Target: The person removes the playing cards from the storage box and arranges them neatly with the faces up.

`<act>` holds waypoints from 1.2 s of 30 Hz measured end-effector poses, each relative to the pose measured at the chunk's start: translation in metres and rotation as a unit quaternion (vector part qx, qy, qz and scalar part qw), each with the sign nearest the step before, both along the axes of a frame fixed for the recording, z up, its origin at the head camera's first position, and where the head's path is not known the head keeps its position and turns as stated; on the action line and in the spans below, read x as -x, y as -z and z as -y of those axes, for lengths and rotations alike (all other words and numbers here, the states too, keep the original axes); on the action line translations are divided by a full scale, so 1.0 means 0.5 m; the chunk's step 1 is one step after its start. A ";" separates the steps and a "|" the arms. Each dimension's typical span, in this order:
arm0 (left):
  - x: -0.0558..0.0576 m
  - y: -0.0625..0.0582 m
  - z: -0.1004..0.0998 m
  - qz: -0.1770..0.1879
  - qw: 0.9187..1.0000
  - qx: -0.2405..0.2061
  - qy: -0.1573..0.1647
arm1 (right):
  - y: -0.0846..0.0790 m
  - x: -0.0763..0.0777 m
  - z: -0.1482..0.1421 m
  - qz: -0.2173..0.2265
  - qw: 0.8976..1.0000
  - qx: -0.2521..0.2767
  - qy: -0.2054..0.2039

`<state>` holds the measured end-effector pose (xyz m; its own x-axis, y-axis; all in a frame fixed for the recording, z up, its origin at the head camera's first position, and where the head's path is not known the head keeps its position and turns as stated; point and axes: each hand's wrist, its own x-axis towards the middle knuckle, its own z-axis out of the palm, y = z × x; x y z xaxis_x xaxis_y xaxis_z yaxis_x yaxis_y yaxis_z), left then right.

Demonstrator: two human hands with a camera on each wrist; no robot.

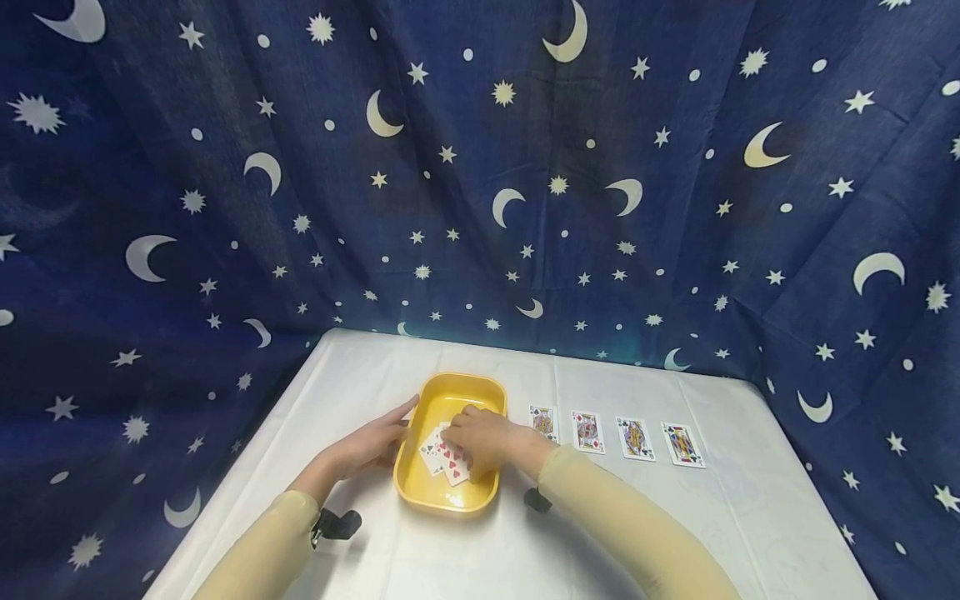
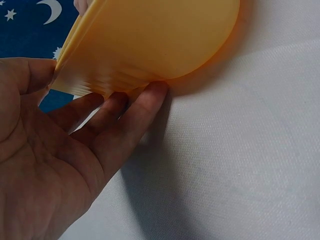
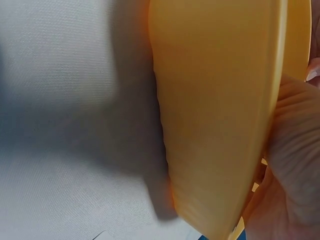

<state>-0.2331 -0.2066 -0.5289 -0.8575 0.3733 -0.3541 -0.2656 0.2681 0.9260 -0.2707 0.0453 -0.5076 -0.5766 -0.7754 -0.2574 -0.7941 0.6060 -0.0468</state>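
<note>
A yellow plastic tub [image 1: 453, 509] sits on the white cloth with several playing cards [image 1: 432, 454] loose inside. Hearts show on one of these cards, black suit marks on another. My left hand [image 1: 372, 442] steadies the tub from its left side. In the left wrist view its fingers [image 2: 135, 117] lie fairly straight against the lower wall, and its thumb is at the rim. Over the right wall reaches my right hand [image 1: 480, 437], knuckles up, right above the cards. Its fingertips are hidden, so I cannot tell whether they pinch a card.
Right of the tub, a slanting row of face cards lies face up: one card [image 1: 543, 423] partly behind my right forearm, then a red diamond card [image 1: 588, 432], a black-suited card [image 1: 635, 438] and a club card [image 1: 682, 445]. A starry blue curtain [image 1: 450, 208] hangs behind the table.
</note>
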 end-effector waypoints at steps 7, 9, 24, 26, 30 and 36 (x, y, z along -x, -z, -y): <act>0.000 0.002 0.000 0.000 1.000 -0.004 0.000 | -0.006 0.001 -0.003 0.010 1.000 0.018 0.017; -0.001 0.002 0.000 0.001 1.000 -0.007 0.000 | -0.012 0.000 -0.006 0.012 0.999 0.025 0.017; -0.002 -0.003 -0.002 0.001 1.000 0.008 -0.015 | -0.098 0.006 -0.063 0.031 0.992 0.096 0.074; -0.001 -0.001 -0.003 0.000 1.000 0.013 -0.017 | -0.108 0.010 -0.082 0.024 0.991 0.109 0.078; 0.000 0.001 -0.004 0.000 1.000 0.018 -0.021 | -0.124 0.019 -0.127 0.007 0.988 0.117 0.101; 0.001 0.002 -0.004 0.002 1.000 0.012 -0.023 | -0.142 0.026 -0.198 -0.012 0.982 0.122 0.145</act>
<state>-0.2335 -0.2046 -0.5300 -0.8721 0.3258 -0.3651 -0.2811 0.2770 0.9188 -0.2839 0.1443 -0.4365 -0.7861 -0.6143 -0.0679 -0.5920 0.7799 -0.2032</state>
